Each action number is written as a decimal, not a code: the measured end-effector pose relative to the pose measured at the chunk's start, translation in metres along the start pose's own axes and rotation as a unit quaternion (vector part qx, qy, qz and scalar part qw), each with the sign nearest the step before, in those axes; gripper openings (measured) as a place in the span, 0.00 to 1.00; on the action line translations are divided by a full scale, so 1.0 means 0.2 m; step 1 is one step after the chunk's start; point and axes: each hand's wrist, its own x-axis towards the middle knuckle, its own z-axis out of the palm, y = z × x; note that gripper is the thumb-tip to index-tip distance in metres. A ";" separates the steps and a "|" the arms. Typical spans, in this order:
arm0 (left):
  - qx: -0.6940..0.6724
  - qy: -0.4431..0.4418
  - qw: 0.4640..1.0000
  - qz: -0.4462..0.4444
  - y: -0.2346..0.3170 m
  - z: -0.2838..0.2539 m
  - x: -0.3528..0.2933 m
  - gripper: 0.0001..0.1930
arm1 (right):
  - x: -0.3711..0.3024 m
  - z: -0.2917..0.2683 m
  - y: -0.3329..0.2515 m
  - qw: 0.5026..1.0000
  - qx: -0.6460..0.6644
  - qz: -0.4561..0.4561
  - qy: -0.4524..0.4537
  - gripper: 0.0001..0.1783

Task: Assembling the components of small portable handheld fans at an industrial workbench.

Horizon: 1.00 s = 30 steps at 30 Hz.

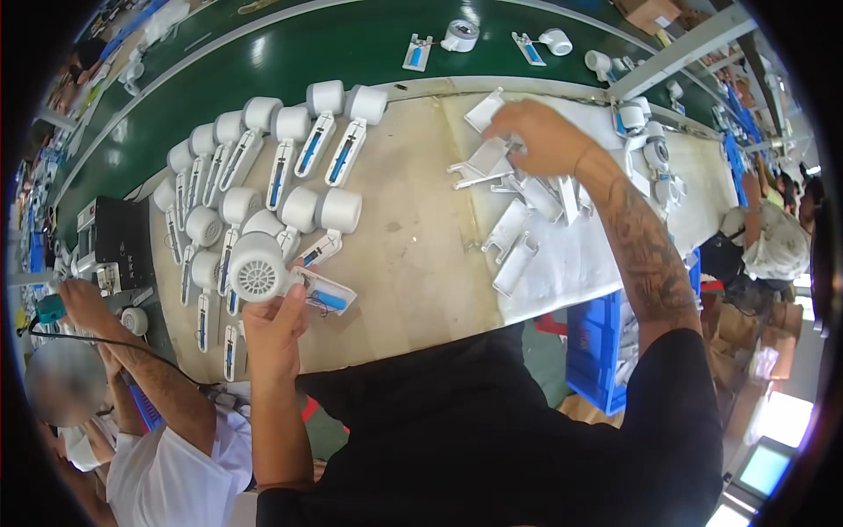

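My left hand [277, 329] is closed around the neck of a white handheld fan [260, 268]. Its round grille is turned up, and its opened handle [327, 293] slants to the right, showing a blue battery and thin wires. On the right, my right hand [543, 139] reaches over a loose pile of white plastic handle covers [507, 227]. Its fingers curl down beside one tilted cover [486, 162]; what lies between the fingertips is mostly hidden. Rows of similar fans [290, 132] with opened handles and blue batteries lie left of centre on the table.
Beyond the worktable [404, 263] runs a green conveyor belt [325, 39] carrying more fan parts [459, 36]. At the left, a co-worker's hand [83, 307] holds a teal tool near a black box [118, 241]. A blue crate [594, 351] stands below the table's right edge.
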 end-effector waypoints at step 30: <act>-0.183 -0.009 0.969 0.165 0.11 0.40 0.08 0.21 | 0.05 0.32 -1.17 0.541 0.794 0.140 0.240 0.10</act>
